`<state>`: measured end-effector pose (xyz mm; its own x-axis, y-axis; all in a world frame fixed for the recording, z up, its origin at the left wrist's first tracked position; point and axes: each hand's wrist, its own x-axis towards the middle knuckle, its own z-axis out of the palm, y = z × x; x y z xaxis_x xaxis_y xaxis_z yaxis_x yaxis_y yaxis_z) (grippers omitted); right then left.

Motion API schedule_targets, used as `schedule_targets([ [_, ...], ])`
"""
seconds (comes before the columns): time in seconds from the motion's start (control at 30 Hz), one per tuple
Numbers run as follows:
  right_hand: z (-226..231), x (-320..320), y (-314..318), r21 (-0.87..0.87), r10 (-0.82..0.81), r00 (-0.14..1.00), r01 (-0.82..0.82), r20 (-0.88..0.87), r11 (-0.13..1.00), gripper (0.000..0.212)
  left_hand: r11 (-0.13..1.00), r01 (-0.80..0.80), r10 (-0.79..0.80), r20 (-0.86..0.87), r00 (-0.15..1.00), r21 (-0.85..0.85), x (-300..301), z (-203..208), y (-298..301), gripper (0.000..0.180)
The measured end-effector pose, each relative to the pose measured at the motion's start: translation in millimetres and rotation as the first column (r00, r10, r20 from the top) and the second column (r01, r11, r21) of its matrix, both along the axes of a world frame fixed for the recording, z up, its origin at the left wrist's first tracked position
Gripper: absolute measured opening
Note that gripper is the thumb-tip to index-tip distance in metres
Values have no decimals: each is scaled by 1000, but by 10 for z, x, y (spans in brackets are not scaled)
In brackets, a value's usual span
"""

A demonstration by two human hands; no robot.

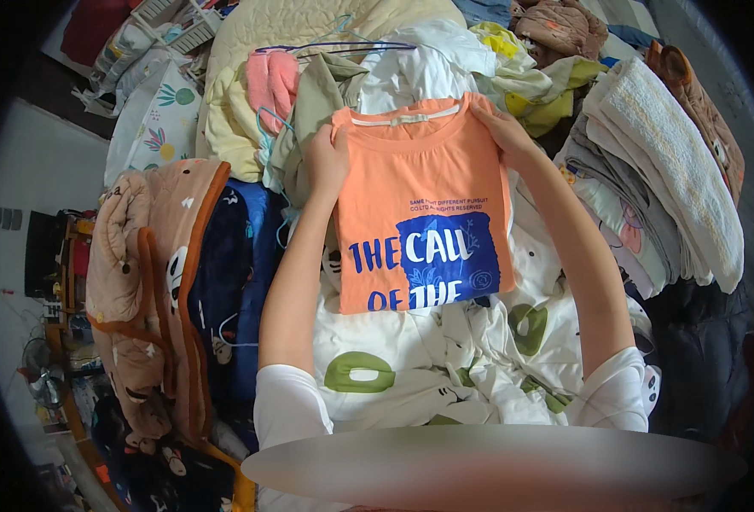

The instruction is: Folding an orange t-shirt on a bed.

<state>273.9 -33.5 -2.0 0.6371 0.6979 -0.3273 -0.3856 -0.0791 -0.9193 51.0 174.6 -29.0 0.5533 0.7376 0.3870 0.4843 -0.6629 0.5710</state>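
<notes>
Between my two hands is a folded orange T-shirt [424, 175] with a dark blue printed patch and lettering on its front. My left hand [329, 155] grips its left shoulder edge, the fingers tucked partly out of sight behind the cloth. At the opposite shoulder, my right hand [507, 136] is closed on the fabric, with its fingertips hidden too. The collar faces away from me and the straight folded edge is nearest. Below the shirt lies a rumpled white cloth [411, 333] with green patches.
Folded quilted blankets [151, 282] are heaped on the left. A stack with a white towel [671, 162] stands on the right. Beyond the shirt are a pink cloth [271, 85], a purple hanger [334, 47], white garments [424, 64] and yellow-green clothing [535, 85].
</notes>
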Motion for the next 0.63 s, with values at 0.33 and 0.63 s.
schedule_targets([
  [0.33, -324, -13, -33, 68, -251, 782, 260, 571, 963, 58, 989, -92, 98, -41, 994, 118, -28, 191, -345, 39],
  [0.63, -357, -221, -711, -25, -9, 984, 13, 176, 1000, 79, 897, -75, 5, -159, 987, -436, -472, 201, -576, 71],
])
